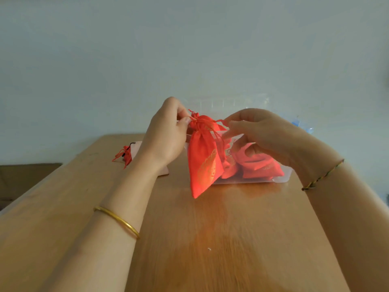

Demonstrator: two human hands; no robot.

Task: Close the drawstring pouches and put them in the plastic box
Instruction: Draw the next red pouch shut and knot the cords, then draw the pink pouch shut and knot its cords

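Head view: both hands hold a red drawstring pouch (pixel 203 165) in front of the clear plastic box's (pixel 282 175) left end, its lower corner close over the wooden table (pixel 210 239). The left hand (pixel 166 135) pinches the gathered neck. The right hand (pixel 259 131) pinches the cord (pixel 220 121), drawn out rightward. Other red pouches (pixel 259 163) lie in the box, which sits near the table's far edge. A spare pouch (pixel 126 154) lies towards the far left corner.

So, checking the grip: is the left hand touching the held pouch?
Touching. The head view shows the left hand pinching the pouch at its gathered neck, thumb against the red cloth.
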